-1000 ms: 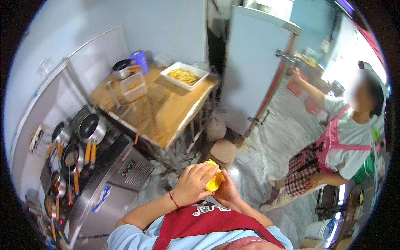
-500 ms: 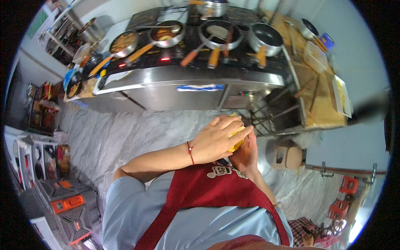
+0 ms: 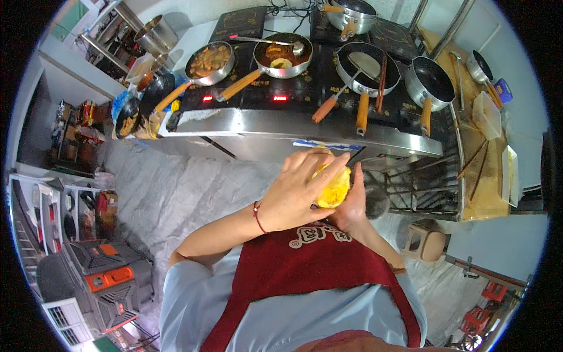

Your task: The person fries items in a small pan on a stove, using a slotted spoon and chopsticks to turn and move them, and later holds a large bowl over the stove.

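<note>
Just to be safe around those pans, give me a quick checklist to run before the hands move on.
1. Left hand holding the yellow food: ok, fingers over it.
2. Right hand supporting it: cannot tell; it is close on the right side, but contact is mostly hidden.
3. Ladle bowl inside the pan with red sauce: ok.
4. Heat under that pan: cannot tell; the red display in front is lit, but does not show how hot it is.
5. Handle of the pan with the strainer kept behind the stove's steel front edge: not ok, it overlaps the edge.
</note>
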A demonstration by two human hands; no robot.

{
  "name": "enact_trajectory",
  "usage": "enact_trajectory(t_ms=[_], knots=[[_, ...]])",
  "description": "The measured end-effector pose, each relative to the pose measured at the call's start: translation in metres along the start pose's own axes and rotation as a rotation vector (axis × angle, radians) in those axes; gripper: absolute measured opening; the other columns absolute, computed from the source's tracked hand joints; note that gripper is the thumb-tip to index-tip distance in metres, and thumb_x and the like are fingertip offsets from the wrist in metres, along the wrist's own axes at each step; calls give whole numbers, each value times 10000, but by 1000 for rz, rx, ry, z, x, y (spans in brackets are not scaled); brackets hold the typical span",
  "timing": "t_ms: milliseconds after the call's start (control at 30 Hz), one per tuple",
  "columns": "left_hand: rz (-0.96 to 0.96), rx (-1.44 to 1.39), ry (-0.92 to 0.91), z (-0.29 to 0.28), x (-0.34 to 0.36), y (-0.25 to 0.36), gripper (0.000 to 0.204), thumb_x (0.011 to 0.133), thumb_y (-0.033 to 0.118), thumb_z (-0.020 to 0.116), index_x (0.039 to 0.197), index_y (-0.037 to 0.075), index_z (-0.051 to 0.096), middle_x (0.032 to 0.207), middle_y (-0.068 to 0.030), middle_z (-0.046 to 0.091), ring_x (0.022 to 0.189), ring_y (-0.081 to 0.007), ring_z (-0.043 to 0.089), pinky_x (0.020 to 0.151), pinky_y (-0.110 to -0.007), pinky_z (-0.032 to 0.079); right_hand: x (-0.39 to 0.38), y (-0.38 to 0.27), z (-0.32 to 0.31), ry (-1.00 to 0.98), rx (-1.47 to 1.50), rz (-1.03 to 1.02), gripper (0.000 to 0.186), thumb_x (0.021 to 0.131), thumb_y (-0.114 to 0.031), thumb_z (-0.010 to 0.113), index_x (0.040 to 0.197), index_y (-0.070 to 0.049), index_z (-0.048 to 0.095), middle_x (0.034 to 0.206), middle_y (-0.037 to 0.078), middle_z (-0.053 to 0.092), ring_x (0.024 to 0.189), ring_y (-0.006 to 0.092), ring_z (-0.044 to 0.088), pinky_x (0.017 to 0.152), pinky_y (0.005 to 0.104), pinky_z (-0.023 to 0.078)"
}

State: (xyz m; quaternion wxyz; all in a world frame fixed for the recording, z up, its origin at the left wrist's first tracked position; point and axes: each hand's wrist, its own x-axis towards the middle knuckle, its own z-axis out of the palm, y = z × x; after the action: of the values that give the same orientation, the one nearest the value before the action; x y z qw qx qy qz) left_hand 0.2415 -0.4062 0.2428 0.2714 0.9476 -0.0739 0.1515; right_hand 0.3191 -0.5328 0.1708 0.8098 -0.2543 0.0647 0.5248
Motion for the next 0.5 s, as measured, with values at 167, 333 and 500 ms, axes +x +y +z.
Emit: enact_trajectory(t_ms=[167, 333, 500], knots=[[72, -36, 189, -43, 44, -50, 935, 555, 198, 783, 1343, 52, 301, 1181, -128, 466, 1089, -311, 423, 937, -413, 319, 22, -20, 6, -57, -51, -19, 714, 877, -619, 154, 1336, -95, 312, 1279, 90, 456, 1154, 236, 456, 932, 380, 390], [-142, 24, 176, -71, 106, -179, 916, 589, 272, 782, 1345, 59, 310, 1078, -128, 549, 1030, -318, 448, 941, -402, 335, 36, -31, 11, 45, 55, -142, 707, 871, -627, 206, 1334, -104, 316, 1289, 79, 436, 1170, 237, 436, 969, 386, 349], [-243, 326, -40, -44, 158, -305, 930, 583, 432, 743, 1331, 62, 333, 1167, -163, 528, 1086, -367, 444, 937, -414, 354, 51, -22, 23, 64, 140, -343, 668, 878, -592, 298, 1325, -96, 324, 1275, 73, 448, 1160, 235, 443, 953, 406, 359]])
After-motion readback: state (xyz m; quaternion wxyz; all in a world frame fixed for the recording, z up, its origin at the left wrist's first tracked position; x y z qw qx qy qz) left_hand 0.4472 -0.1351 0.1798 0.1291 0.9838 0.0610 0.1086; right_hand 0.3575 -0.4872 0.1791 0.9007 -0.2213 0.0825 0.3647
